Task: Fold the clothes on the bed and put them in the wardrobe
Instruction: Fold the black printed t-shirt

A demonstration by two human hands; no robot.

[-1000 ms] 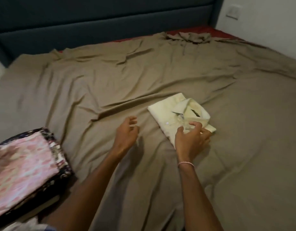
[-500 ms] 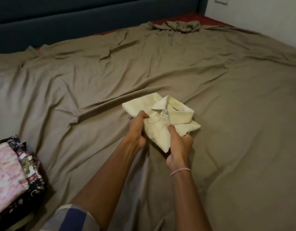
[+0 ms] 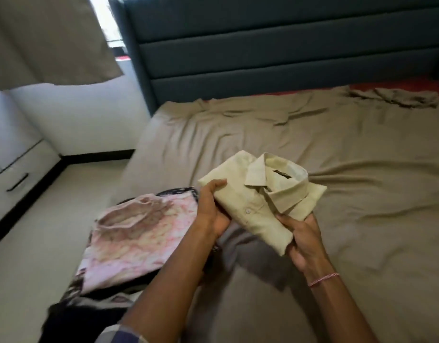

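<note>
Folded cream shirt (image 3: 260, 194) held in both hands above the bed sheet (image 3: 362, 194).
The shirt's edge at 9 o'clock is gripped by the left hand (image 3: 212, 211) and its corner at 5 o'clock by the right hand (image 3: 302, 241), fingers curled round the cloth. A stack of folded clothes (image 3: 139, 233) is seen at 8 o'clock of the shirt, the headboard (image 3: 263, 45) at 12 o'clock.
</note>
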